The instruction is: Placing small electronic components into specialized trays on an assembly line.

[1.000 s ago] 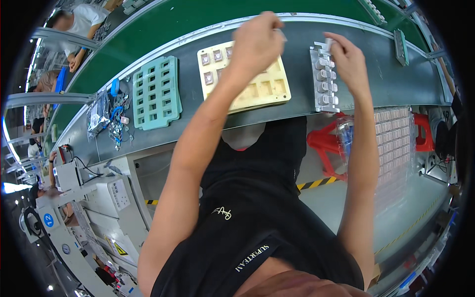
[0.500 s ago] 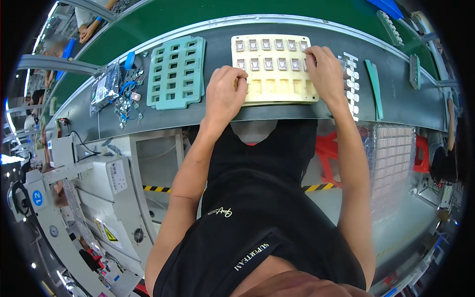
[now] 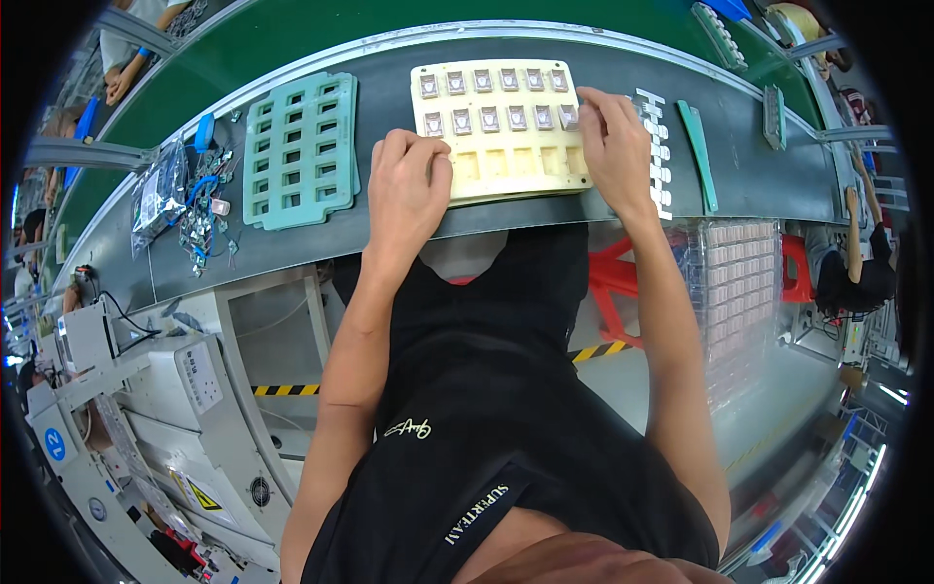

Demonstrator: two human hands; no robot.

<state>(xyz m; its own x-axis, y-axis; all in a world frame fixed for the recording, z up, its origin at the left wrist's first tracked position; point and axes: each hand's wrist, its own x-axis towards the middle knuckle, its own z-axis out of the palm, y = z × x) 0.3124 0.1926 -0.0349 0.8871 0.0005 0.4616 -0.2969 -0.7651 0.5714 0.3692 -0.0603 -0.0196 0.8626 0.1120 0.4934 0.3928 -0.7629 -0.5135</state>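
Note:
In front of me lies a cream tray [image 3: 522, 139] with rows of square pockets. Small clear, box-like parts [image 3: 489, 118] fill its far and middle rows, while the nearest row shows bare pockets. My left hand [image 3: 407, 183] is closed at the tray's left edge, thumb and bent fingers against it. At the right edge, my right hand [image 3: 615, 151] has its fingers bent together. Its thumb and fingertips meet a slightly tilted clear part [image 3: 568, 117] at the end of the middle row; the grip itself is partly hidden.
A green tray with square holes [image 3: 307, 156] lies left, beside a plastic bag [image 3: 159, 195] and tangled small parts with blue bands [image 3: 201, 204]. Rightward are white plastic pieces [image 3: 659, 156] and a green strip [image 3: 697, 156]. A metal rail [image 3: 467, 34] borders the dark bench.
The whole view has shifted, so bench and trays appear farther left. My right fingers sit slightly lower along the tray's edge, and the middle row's end part now shows. My left hand keeps its place.

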